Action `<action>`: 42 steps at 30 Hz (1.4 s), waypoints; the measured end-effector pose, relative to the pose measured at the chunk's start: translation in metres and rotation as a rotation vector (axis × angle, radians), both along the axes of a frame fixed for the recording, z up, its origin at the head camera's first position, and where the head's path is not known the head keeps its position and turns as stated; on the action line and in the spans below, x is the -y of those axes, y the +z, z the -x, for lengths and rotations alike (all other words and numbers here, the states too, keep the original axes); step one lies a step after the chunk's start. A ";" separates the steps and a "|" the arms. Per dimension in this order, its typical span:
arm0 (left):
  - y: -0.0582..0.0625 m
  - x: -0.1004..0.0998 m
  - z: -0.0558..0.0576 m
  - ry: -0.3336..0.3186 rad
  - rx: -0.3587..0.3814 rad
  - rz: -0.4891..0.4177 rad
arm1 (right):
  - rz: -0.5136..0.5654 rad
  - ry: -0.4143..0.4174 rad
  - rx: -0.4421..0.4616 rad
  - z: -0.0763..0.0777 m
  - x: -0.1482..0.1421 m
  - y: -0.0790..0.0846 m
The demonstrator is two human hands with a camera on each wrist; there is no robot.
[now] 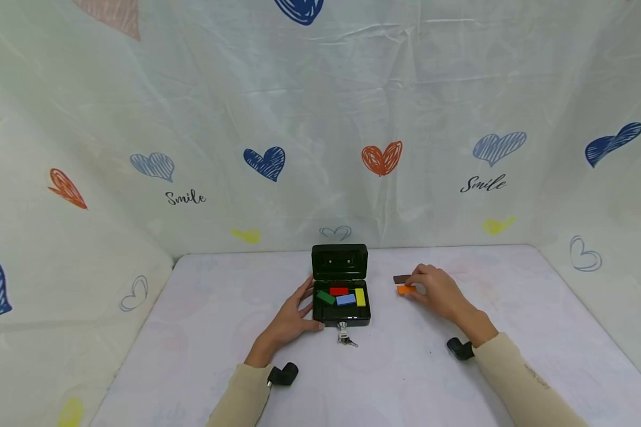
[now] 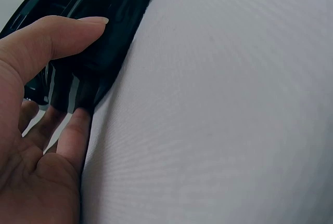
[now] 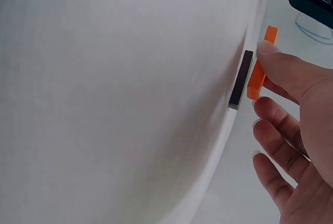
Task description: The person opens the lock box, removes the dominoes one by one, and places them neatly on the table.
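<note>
A small black cash box (image 1: 328,321) stands at the table's middle with its lid (image 1: 339,271) raised. In its tray lie a red block (image 1: 339,291), a green block (image 1: 326,298), a blue block (image 1: 345,300) and a yellow block (image 1: 360,297). My left hand (image 1: 290,325) rests against the box's left side, fingers extended, and the thumb touches the front corner. To the right of the box, my right hand (image 1: 439,292) pinches an orange block (image 3: 258,76) between thumb and finger. Beside it a dark brown or black block (image 3: 241,80) lies on the table.
Keys (image 1: 346,340) hang from the lock at the box's front. White table cloth (image 1: 219,308) spreads around the box. Behind rises a white curtain (image 1: 320,201) printed with hearts. Black wrist cameras (image 1: 283,374) sit at both sleeves.
</note>
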State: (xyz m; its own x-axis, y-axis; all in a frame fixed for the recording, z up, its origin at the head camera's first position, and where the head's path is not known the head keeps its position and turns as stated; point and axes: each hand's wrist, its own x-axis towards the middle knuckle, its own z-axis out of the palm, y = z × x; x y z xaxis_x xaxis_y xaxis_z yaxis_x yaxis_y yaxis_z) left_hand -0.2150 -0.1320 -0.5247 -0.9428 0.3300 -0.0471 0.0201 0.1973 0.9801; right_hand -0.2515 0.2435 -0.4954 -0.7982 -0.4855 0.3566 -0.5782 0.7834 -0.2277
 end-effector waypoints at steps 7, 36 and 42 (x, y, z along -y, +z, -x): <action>0.002 0.000 0.000 0.004 0.011 0.003 | -0.021 -0.007 0.033 0.005 -0.001 0.001; 0.002 -0.002 -0.002 0.014 0.004 0.020 | -0.048 -0.023 0.084 0.009 0.002 0.002; 0.001 -0.001 -0.002 0.016 0.009 0.025 | -0.022 -0.014 0.056 0.005 0.006 0.004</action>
State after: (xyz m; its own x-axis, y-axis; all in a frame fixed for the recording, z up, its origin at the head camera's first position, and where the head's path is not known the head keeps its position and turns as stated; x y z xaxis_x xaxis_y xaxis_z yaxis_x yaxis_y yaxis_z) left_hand -0.2133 -0.1309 -0.5239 -0.9474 0.3136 -0.0638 0.0078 0.2221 0.9750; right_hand -0.2568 0.2378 -0.4914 -0.8237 -0.4812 0.3000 -0.5536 0.7968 -0.2420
